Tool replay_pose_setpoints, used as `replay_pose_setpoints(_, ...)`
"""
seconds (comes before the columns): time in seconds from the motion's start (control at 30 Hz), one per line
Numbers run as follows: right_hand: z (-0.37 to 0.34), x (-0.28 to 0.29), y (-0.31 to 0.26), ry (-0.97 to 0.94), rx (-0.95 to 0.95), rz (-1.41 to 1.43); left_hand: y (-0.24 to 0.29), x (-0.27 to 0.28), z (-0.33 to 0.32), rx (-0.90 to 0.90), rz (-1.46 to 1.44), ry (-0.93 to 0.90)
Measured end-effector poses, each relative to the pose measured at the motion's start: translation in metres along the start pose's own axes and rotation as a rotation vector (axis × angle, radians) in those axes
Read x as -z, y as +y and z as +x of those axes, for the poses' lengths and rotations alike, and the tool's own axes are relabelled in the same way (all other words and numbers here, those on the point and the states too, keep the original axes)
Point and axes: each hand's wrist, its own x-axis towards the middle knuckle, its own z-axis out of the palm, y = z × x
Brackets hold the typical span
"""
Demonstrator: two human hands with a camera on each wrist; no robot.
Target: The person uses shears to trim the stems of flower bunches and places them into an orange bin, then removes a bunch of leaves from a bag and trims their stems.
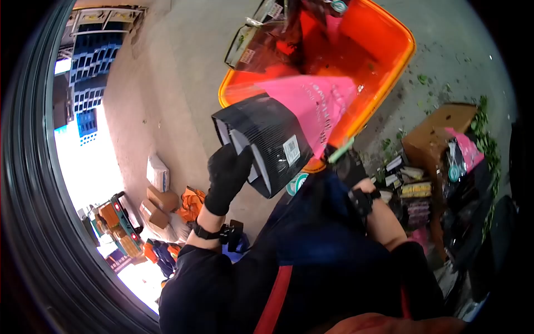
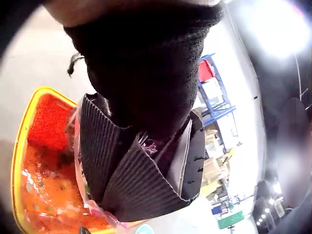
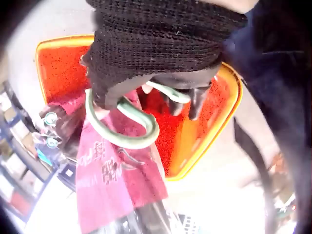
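My black-gloved left hand [image 1: 228, 175] grips the open end of a black corrugated cardboard sleeve [image 1: 267, 139] with a white barcode label. Something small and purple [image 2: 148, 147] shows inside the sleeve in the left wrist view. Pink printed plastic wrap [image 1: 320, 106] flares from the sleeve's other end over an orange tub. At that narrowing side is my gloved right hand [image 1: 349, 168], holding scissors with pale green handles [image 3: 129, 136]. The handle loops lie against its palm and fingers; the blades are hidden. In the right wrist view the pink wrap hangs just beyond the handles.
The orange tub [image 1: 413, 47] with a yellow rim stands ahead, with dark wrapped bundles [image 1: 267, 42] at its far left. To the right are a cardboard box [image 1: 439, 125], stacked packs [image 1: 417, 190] and scattered leaves. Boxes [image 1: 158, 209] lie on the left floor.
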Motion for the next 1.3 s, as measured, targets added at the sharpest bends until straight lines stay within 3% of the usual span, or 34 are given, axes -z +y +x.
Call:
replay_pose_setpoints(0.07,0.011,0.008,0.0,0.01,0.331,-0.344,0.04,0.019,-0.027,0.077,-0.13,-0.077)
replay_pose_setpoints(0.1,0.006,-0.019,-0.021,0.048,0.276,-0.094,0.053,0.024,-0.038,-0.016,-0.195,-0.049)
replay_pose_setpoints(0.13,0.001,-0.048,-0.042,0.097,0.237,0.161,0.065,0.033,-0.048,-0.129,-0.051,-0.053)
replay_pose_setpoints(0.17,0.0,-0.051,-0.056,0.164,0.254,0.188,0.078,0.045,-0.057,-0.244,0.091,-0.058)
replay_pose_setpoints(0.2,-0.019,-0.053,-0.072,0.052,0.286,0.185,0.095,0.054,-0.065,-0.281,0.08,-0.054)
replay_pose_setpoints(0.23,-0.015,-0.019,-0.076,0.073,0.344,0.158,0.113,0.062,-0.074,-0.321,0.069,-0.054)
replay_pose_setpoints(0.27,-0.041,-0.042,-0.084,0.145,0.391,0.17,0.127,0.069,-0.086,-0.198,-0.074,-0.013)
replay_pose_setpoints(0.3,-0.065,-0.066,-0.092,0.215,0.436,0.184,0.124,0.083,-0.088,-0.384,-0.058,-0.023)
replay_pose_setpoints(0.37,-0.117,-0.102,-0.104,0.345,0.402,0.134,0.129,0.105,-0.104,-0.646,0.259,0.137)
replay_pose_setpoints(0.43,-0.166,-0.125,-0.108,0.462,0.306,0.153,0.145,0.106,-0.135,-0.447,-0.23,0.144)
replay_pose_setpoints(0.47,-0.185,-0.112,-0.102,0.308,0.267,0.062,0.151,0.101,-0.143,-0.432,-0.314,0.123)
replay_pose_setpoints(0.57,-0.195,-0.019,-0.059,0.409,0.37,0.196,0.166,0.065,-0.151,-0.547,-0.232,-0.029)
replay_pose_setpoints(0.6,-0.207,0.008,-0.042,0.41,0.725,-0.166,0.172,0.043,-0.152,-0.59,-0.203,-0.102)
replay_pose_setpoints(0.67,-0.266,0.018,-0.031,0.529,0.869,-0.151,0.182,-0.007,-0.157,-0.67,-0.145,-0.272)
replay_pose_setpoints(0.7,-0.318,-0.003,-0.035,0.571,0.688,0.274,0.189,-0.035,-0.16,-0.711,-0.112,-0.372)
replay_pose_setpoints(0.73,-0.353,0.006,-0.023,0.656,0.754,0.3,0.194,-0.064,-0.164,-0.755,-0.073,-0.478)
replay_pose_setpoints(0.77,-0.361,0.063,-0.001,0.712,1.013,0.286,0.2,-0.092,-0.171,-0.797,-0.046,-0.576)
replay_pose_setpoints(0.8,-0.391,0.102,0.021,0.94,1.253,-0.2,0.205,-0.119,-0.178,-0.837,-0.021,-0.672)
replay_pose_setpoints(0.9,-0.535,0.138,0.08,1.551,0.859,-1.082,0.225,-0.181,-0.207,-0.957,0.062,-0.888)
replay_pose_setpoints(0.97,-0.617,0.156,0.141,1.836,0.795,-0.94,0.236,-0.211,-0.227,-1.035,0.107,-0.976)
replay_pose_setpoints(1.13,-0.776,0.154,0.319,2.436,0.907,-0.045,0.259,-0.255,-0.262,-1.159,0.176,-1.034)
replay_pose_setpoints(1.23,-0.817,0.138,0.398,2.633,0.791,0.221,0.267,-0.264,-0.269,-1.201,0.211,-1.012)
replay_pose_setpoints(1.3,-0.814,0.136,0.425,2.65,0.702,0.294,0.272,-0.266,-0.271,-1.223,0.231,-0.991)
